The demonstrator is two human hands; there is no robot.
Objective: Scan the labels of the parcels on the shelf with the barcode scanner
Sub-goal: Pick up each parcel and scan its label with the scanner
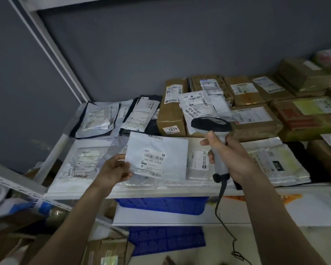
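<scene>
From the head view, the left hand (114, 172) pinched the lower left corner of a flat white plastic mailer envelope (157, 155), holding it lifted above the front of the white metal shelf (161, 192) with its printed barcode label (153, 163) facing up. Just right of that envelope, the right hand (230, 159) was wrapped round the pale grey handle of the corded barcode scanner with a black head (211, 125); the head sat above the envelope's upper right corner, and its dark cable (221, 199) hung down past the shelf edge. Behind the envelope stood a brown taped cardboard box marked 1834 (172, 113), with more brown boxes to its right. Left of the envelope lay grey and black plastic mailer bags (96, 119). Below the shelf sat a blue plastic crate (161, 204)
</scene>
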